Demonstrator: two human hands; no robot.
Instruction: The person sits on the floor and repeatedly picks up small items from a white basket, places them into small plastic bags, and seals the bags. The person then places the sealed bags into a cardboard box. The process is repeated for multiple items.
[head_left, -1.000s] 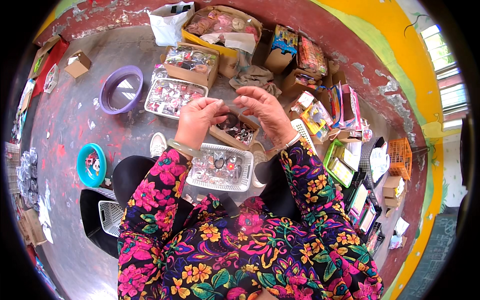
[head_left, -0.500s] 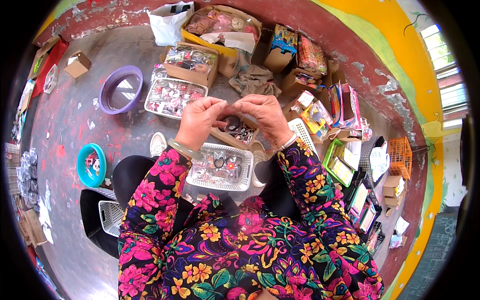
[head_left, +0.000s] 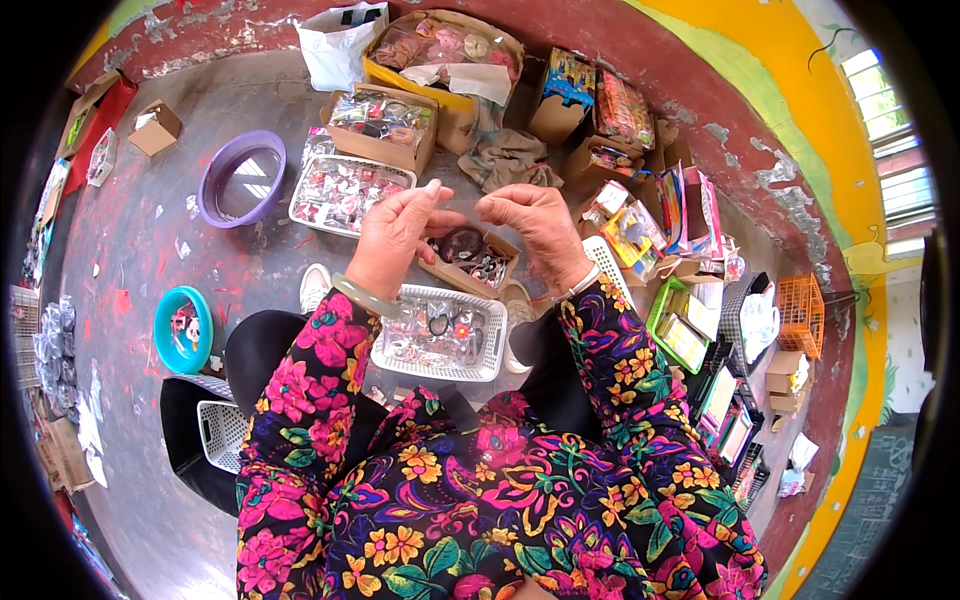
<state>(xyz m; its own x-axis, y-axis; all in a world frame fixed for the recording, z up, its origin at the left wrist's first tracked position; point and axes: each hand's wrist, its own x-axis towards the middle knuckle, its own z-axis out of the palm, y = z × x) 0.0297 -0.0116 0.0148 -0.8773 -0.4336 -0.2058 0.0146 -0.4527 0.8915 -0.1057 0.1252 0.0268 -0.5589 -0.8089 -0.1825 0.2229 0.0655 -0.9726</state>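
Both hands are raised in front of me, above a cardboard box and a white basket. My left hand (head_left: 393,235), a pale bangle at its wrist, has its thumb and fingers drawn together in a pinch. Facing it, my right hand (head_left: 538,228) is also pinched, fingertips pointing left. A faint see-through film seems to span the gap between them, too thin to make out. Beneath is the small cardboard box (head_left: 500,284) with dark hair ties and other small items. Nearer to me, the white basket (head_left: 488,372) holds small items in clear bags.
Another white basket (head_left: 297,212) of packaged trinkets stands ahead, beside an open carton (head_left: 400,153). Left are a purple basin (head_left: 212,205) and a teal basin (head_left: 163,335). On the right are a green basket (head_left: 660,310), an orange crate (head_left: 800,318) and several boxes along the wall.
My hands have moved slightly apart from nearly touching fingertips. The left hand has turned so its thumb points up, and the right has shifted a little right.
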